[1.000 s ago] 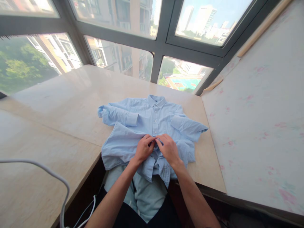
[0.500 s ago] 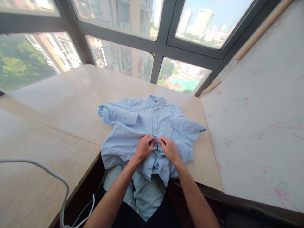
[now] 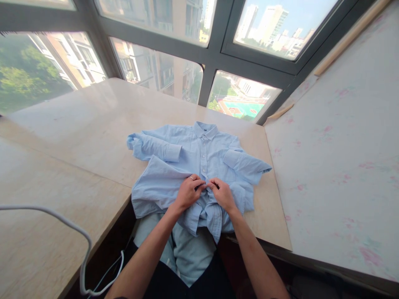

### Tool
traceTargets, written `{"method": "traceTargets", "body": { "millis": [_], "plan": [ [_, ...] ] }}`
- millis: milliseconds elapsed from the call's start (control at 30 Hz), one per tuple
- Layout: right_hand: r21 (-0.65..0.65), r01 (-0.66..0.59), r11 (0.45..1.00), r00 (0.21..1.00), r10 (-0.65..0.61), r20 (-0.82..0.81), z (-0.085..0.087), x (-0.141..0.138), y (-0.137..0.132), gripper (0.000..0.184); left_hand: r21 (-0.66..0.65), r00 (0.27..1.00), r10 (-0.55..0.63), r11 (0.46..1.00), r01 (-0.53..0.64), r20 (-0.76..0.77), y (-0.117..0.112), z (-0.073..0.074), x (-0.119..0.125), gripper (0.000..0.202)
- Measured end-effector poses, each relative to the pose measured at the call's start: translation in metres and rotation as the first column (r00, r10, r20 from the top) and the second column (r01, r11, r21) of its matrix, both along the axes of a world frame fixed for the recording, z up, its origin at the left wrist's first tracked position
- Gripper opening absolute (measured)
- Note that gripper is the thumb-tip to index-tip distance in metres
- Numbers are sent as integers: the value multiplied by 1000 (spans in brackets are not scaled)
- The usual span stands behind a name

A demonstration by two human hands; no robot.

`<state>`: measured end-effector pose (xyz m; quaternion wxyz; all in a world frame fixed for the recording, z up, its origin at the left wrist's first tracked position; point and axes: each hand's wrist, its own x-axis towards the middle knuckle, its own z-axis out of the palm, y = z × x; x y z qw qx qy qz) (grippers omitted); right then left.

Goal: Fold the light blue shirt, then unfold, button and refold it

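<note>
Pale blue cotton, a button-down shirt (image 3: 202,155) is lying front-up on a beige stone-look tabletop (image 3: 93,124) by a window. Its collar (image 3: 205,129) is pointing away from the person, both sleeves are folded in across the chest, and the hem is spilling over the near edge toward the lap, which is keeping the button strip flat and within easy reach. The left hand (image 3: 188,193) and right hand (image 3: 222,194) are meeting low on that strip, each pinching cloth between thumb and fingertips so the two edges are being drawn together, while a white cable (image 3: 71,226) is curling well apart at the left.
</note>
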<state>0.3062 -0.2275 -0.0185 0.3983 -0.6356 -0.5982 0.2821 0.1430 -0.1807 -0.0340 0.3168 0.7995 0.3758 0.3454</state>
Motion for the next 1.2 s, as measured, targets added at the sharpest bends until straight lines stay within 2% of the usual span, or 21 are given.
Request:
{"method": "traceTargets", "body": {
  "millis": [100, 200, 333, 467, 667, 1033, 1200],
  "plan": [
    [45, 39, 998, 999, -39, -2, -4, -3, -2, 21, -16, 1000, -6, 1000, 6, -8, 0, 0, 0, 18],
    [188, 54, 981, 995, -69, 72, -9, -4, -5, 22, -46, 1000, -8, 999, 7, -27, 0, 2, 0, 22],
    [330, -93, 940, 967, 5, 256, -14, -2, -9, 24, -68, 999, -5, 998, 3, -36, 0, 3, 0, 23],
    [336, -151, 930, 933, 22, 359, -13, 1, -10, 29, -88, 1000, 7, 996, -7, -9, 0, 4, 1, 23],
    [317, -137, 939, 932, 14, 362, -8, -1, -9, 24, -143, 1000, 26, 989, -23, 18, 0, 6, 1, 21],
    [314, -162, 935, 903, 12, 430, -4, -2, -11, 20, -128, 998, 54, 990, -55, -12, -1, 6, 2, 19],
    [352, -170, 921, 893, -7, 451, -4, -3, -11, 17, -123, 997, 72, 990, -73, -9, 0, 4, 3, 19]
  ]
}}
